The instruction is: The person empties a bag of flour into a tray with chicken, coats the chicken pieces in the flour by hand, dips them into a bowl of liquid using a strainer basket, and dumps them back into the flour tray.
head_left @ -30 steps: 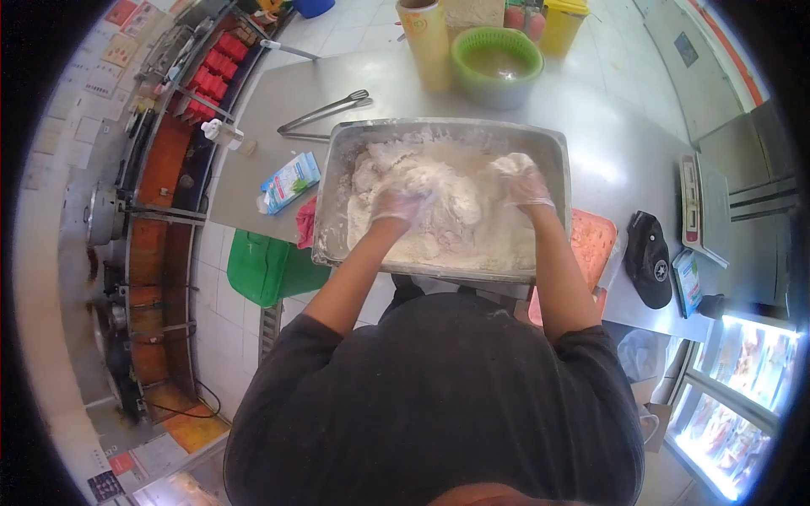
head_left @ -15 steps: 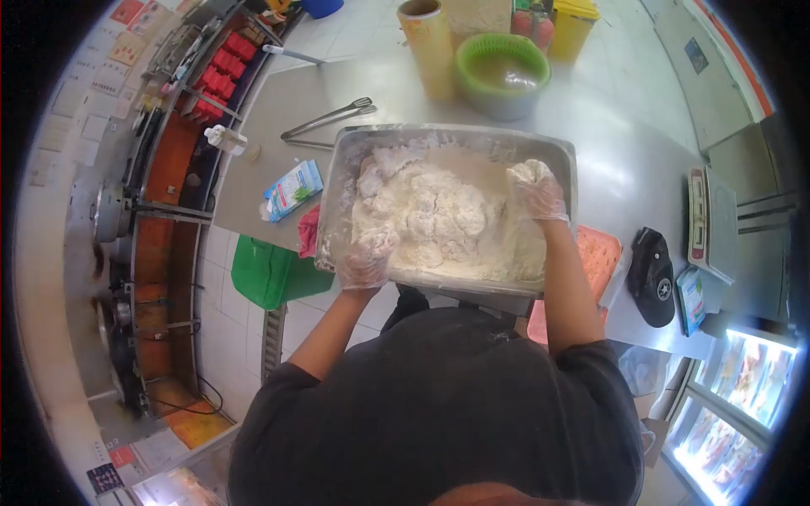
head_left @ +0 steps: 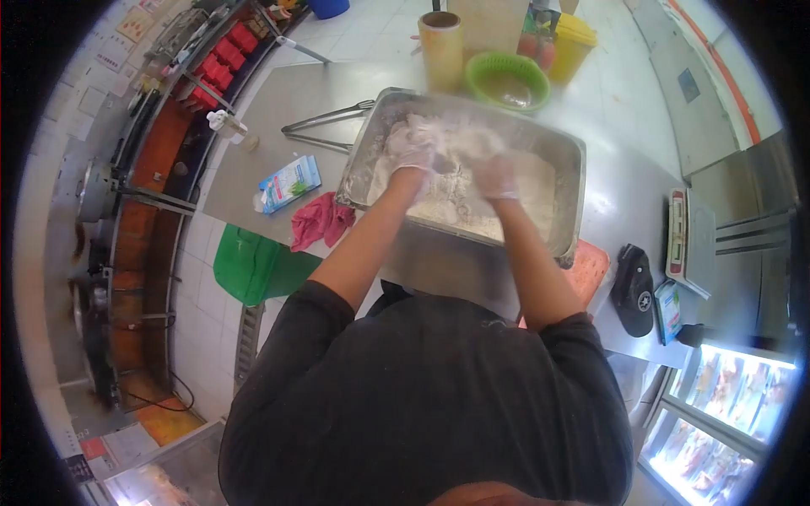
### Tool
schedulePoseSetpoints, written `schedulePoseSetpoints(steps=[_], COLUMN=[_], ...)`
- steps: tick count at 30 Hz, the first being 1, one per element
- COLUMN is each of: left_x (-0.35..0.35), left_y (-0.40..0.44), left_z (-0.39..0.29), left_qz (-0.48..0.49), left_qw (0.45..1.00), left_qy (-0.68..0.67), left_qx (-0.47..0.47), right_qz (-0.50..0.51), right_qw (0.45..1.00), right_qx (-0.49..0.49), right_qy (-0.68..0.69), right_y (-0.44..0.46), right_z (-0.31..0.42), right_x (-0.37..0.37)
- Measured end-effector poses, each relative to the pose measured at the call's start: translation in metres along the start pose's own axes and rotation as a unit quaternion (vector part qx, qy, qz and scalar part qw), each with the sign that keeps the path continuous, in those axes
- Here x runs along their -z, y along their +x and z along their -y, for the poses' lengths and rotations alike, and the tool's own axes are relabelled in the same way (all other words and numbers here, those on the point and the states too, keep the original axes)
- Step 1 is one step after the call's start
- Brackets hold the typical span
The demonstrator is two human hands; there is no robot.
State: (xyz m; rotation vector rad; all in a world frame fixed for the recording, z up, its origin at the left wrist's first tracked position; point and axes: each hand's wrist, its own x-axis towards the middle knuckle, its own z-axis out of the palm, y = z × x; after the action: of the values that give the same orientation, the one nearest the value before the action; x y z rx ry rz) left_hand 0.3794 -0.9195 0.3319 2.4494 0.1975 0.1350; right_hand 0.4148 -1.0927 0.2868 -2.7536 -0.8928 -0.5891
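A deep metal tray (head_left: 577,198) stands on the steel table, tilted slightly in view, with white flour (head_left: 536,194) and lumpy flour-coated pieces inside; what the pieces are I cannot make out. My left hand (head_left: 419,158), in a clear plastic glove, is in the left-middle part of the tray, down at the floury heap. Also gloved, my right hand (head_left: 496,177) is over the flour to the right of it. Motion blur and flour hide the fingers of both hands, so their grip cannot be read.
Metal tongs (head_left: 325,124) lie left of the tray, near a blue-white packet (head_left: 289,181) and a pink cloth (head_left: 322,221). Behind stand a green basket (head_left: 481,72) and a tall yellowish container (head_left: 440,55). Rightward are an orange-pink tray (head_left: 588,270), a black cap (head_left: 633,287) and a scale (head_left: 693,244).
Both hands have left the tray's sides and come inward and away from my body over the flour. The tray now sits farther back and turned, showing more of the pink cloth.
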Motion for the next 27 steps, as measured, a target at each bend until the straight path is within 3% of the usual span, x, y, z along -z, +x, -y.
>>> schedulePoseSetpoints(steps=[1, 2, 3, 4, 6, 8, 10, 11, 12, 13, 14, 16, 17, 19, 20, 21, 22, 23, 24, 26, 27], left_x=[-0.002, -0.005, -0.007, -0.009, -0.013, -0.021, -0.027, -0.026, -0.013, -0.005, -0.014, -0.035, -0.045, -0.032, -0.044, -0.066, -0.083, -0.1, -0.111, -0.105, -0.072], left_y=[0.001, 0.003, 0.006, 0.008, 0.019, 0.027, 0.029, 0.034, 0.04, 0.046, 0.051, 0.049, 0.053, 0.062, 0.065, 0.068, 0.072, 0.076, 0.079, 0.072, 0.068], left_z=[-0.003, -0.005, -0.002, 0.003, 0.017, 0.033, 0.041, 0.046, 0.046, 0.045, 0.052, 0.065, 0.072, 0.069, 0.079, 0.096, 0.113, 0.13, 0.148, 0.147, 0.121], left_qz=[-0.014, -0.029, -0.023, -0.016, 0.001, 0.017, 0.146, 0.151, 0.181, 0.186, 0.188, 0.1, 0.108, 0.223, 0.228, 0.221, 0.217, 0.2, 0.204, 0.205, 0.246], left_qw=[0.996, 0.986, 0.985, 0.983, 0.979, 0.974, 0.831, 0.826, 0.957, 0.976, 0.976, 0.976, 0.974, 0.961, 0.96, 0.952, 0.919, 0.869, 0.898, 0.914, 0.838], left_qy=[-0.083, -0.165, -0.169, -0.173, -0.179, -0.187, -0.474, -0.481, -0.201, 0.101, 0.093, -0.179, -0.189, 0.053, 0.044, -0.208, -0.329, -0.446, -0.39, -0.331, -0.486], left_qx=[0.003, 0.005, 0.027, 0.052, 0.098, 0.124, 0.251, 0.251, 0.106, -0.055, -0.059, -0.067, -0.065, -0.155, -0.155, -0.047, 0.014, 0.072, -0.025, -0.114, 0.04], right_qz=[-0.001, 0.006, 0.014, 0.017, -0.037, -0.059, 0.062, 0.066, 0.067, 0.066, 0.068, -0.003, 0.004, 0.157, 0.164, 0.147, 0.129, 0.082, 0.089, -0.009, 0.01], right_qw=[1.0, 0.981, 0.92, 0.923, 0.858, 0.846, 0.893, 0.896, 0.887, 0.877, 0.88, 0.904, 0.905, 0.894, 0.894, 0.888, 0.879, 0.768, 0.767, 0.658, 0.666], right_qx=[0.004, -0.075, -0.15, -0.144, -0.207, -0.25, -0.192, -0.195, -0.209, -0.222, -0.226, -0.206, -0.212, -0.237, -0.242, -0.292, -0.34, -0.414, -0.417, -0.44, -0.437], right_qy=[-0.008, 0.181, 0.362, 0.357, 0.468, 0.467, 0.402, 0.393, 0.407, 0.42, 0.412, 0.376, 0.368, 0.347, 0.341, 0.324, 0.307, 0.481, 0.479, 0.612, 0.605], right_y=[0.005, 0.012, 0.018, 0.021, 0.031, 0.038, 0.04, 0.041, 0.046, 0.053, 0.058, 0.06, 0.059, 0.064, 0.064, 0.065, 0.065, 0.061, 0.06, 0.061, 0.055], right_z=[0.01, 0.017, 0.02, 0.018, 0.014, 0.022, 0.028, 0.024, 0.021, 0.019, 0.022, 0.034, 0.031, 0.025, 0.02, 0.012, 0.004, -0.004, -0.003, 0.005, -0.004], right_x=[0.005, 0.009, 0.012, 0.014, 0.013, -0.004, -0.009, -0.006, 0.007, 0.015, 0.011, 0.001, 0.0, 0.01, 0.013, 0.016, 0.016, 0.007, 0.012, 0.032, 0.024])
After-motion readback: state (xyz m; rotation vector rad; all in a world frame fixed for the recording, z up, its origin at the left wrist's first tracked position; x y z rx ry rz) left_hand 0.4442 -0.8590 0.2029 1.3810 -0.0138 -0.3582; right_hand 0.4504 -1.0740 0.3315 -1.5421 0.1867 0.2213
